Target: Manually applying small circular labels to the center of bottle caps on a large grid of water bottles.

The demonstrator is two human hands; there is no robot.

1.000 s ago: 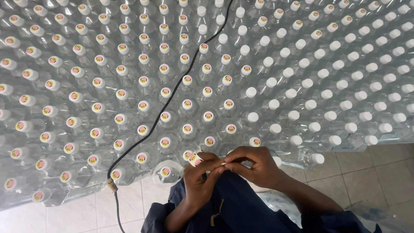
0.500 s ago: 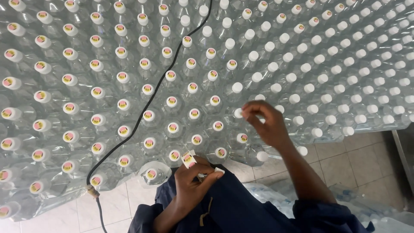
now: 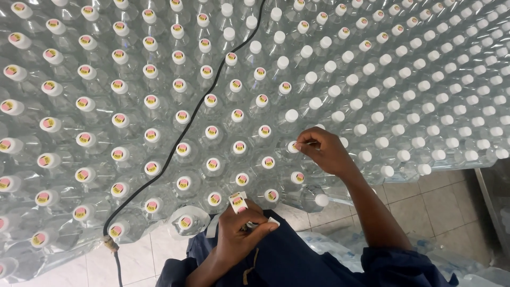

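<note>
A large field of clear plastic bottles (image 3: 329, 79) with white caps stands before me. Caps on the left carry round pink-and-yellow stickers; those on the right are plain white. My right hand (image 3: 324, 151) pinches at a bottle cap (image 3: 292, 146) at the edge of the stickered area, fingertips pressing on its top. Close to my body, my left hand (image 3: 241, 228) is closed on a strip of stickers (image 3: 237, 202), one sticker showing at its upper end.
A black cable (image 3: 180, 143) runs diagonally across the bottle tops down to a connector (image 3: 110, 244) at the lower left. Pale floor tiles (image 3: 414, 194) show on the right. Wrapped bottle packs (image 3: 340, 247) lie by my dark blue clothing.
My right hand left the sticker strip, reached out to the bottles and now presses on a cap slightly lower than half a second ago. The left hand stays near my body with the strip.
</note>
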